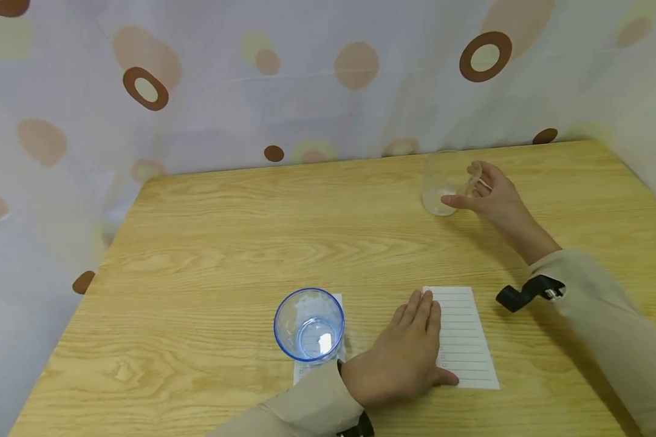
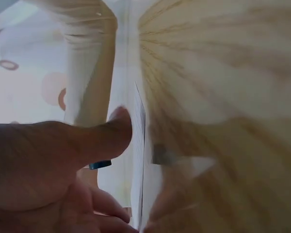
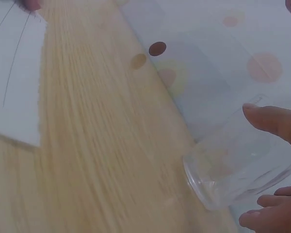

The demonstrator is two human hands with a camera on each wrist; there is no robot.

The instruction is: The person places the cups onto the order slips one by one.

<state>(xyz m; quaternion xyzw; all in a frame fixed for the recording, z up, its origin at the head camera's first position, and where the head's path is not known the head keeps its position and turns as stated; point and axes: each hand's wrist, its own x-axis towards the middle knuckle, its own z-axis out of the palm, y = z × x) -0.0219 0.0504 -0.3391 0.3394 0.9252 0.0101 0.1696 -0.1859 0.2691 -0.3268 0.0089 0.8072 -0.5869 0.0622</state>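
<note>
My right hand (image 1: 494,194) is at a clear glass cup (image 1: 441,191) near the table's back edge. Its thumb lies across the front and its other fingers curl at the right side. In the right wrist view the clear cup (image 3: 233,174) lies between thumb and fingers. My left hand (image 1: 401,352) lies with extended fingers over the left side of a lined paper sheet (image 1: 464,340). The left wrist view shows that hand's thumb (image 2: 104,138) beside the thin paper edge. A blue-rimmed glass (image 1: 308,325) stands left of the left hand.
Part of a second paper sheet (image 1: 300,371) shows under and around the blue-rimmed glass. The wooden table (image 1: 208,255) meets a spotted curtain (image 1: 306,103) at the back. A black strap (image 1: 530,292) sticks out from the right sleeve.
</note>
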